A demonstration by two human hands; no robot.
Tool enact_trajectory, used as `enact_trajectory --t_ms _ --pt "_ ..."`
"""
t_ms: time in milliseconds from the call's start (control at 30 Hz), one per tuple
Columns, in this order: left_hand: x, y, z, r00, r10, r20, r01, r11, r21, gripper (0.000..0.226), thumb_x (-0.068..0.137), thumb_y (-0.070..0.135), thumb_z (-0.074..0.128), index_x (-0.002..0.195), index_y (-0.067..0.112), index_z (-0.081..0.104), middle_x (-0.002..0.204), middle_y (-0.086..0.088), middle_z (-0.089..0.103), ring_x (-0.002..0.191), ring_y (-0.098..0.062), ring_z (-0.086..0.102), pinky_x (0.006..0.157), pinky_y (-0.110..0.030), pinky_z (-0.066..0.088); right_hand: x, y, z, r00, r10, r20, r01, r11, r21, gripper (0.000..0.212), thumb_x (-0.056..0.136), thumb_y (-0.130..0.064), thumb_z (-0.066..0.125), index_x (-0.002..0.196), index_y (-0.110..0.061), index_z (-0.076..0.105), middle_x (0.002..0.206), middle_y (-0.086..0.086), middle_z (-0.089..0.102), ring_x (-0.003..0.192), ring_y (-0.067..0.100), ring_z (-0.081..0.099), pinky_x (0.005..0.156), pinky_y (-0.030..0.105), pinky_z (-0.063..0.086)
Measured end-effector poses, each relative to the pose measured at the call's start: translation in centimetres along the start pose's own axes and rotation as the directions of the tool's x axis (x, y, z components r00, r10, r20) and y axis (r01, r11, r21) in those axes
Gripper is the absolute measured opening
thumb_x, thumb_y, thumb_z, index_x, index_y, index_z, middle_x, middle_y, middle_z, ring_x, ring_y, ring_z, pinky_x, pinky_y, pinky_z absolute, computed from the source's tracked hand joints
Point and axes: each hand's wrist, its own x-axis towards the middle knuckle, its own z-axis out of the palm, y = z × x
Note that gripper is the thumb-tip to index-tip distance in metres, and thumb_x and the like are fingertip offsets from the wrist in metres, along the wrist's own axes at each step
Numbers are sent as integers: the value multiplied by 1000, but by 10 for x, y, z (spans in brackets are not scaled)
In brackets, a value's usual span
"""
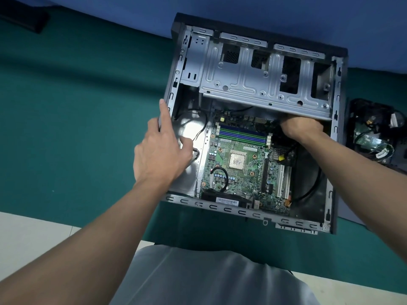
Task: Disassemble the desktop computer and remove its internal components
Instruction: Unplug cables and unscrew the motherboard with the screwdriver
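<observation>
Two hands: the left hand straddles the left wall of the desktop computer, thumb inside and index finger straight along the rim, pinching the metal. The right hand is pushed under the drive cage with its fingers hidden, so I cannot tell what, if anything, it holds.
Location: the computer lies open on its side on the green surface, right of middle, reaching from the far edge almost to the near edge.
Risk, cage edge: bare sheet metal sits right over the right wrist, so a sharp pull backward could scrape it.
Risk, blind reach: a plug tugged unseen and at an angle could bend pins or tear a wire.
Risk, processor: the processor sits uncovered mid-board, and a dragged cable or knuckle could smear or knock it.
Risk, sliding: a hard pull may shift the case if the left-hand pinch slips.
Motherboard: green, seemingly seated, with a residue-smeared processor.
Memory slots: blue and green, seemingly empty.
Black cable: looped over the near-left part of the board.
Removed parts: a dark pile with wires at the right edge, just beside the case.
</observation>
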Motion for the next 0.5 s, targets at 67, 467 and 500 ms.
enact_trajectory --t_ms 67,467,500 --pt "0 0 0 1000 -1 0 1 1000 -1 81 88 40 45 155 21 4 127 -14 49 69 -23 38 61 -35 31 2 1 1 998 -58 -3 58 998 10 43 101 -32 33 135 -8 45 139 19 48 126 42 44 102 49 36" --pt "1 -1 0 1000 -1 5 1 1000 2 80 89 41 44 155 21 2 131 -15 47 71 -23 38 63 -36 32 4 5 3 998 -46 46 45 999 14 44 101 -29 29 132 -5 49 135 21 50 125 41 45 101 49 35" --pt "1 0 0 1000 1 5 -1 1000 3 80 89 41 44 155 21 2 131 -15 48 71 -23 38 62 -36 32 4 5 4 998 -42 38 41 999 17 46 101 -32 29 134 -6 48 136 20 49 126 40 43 103 49 33"
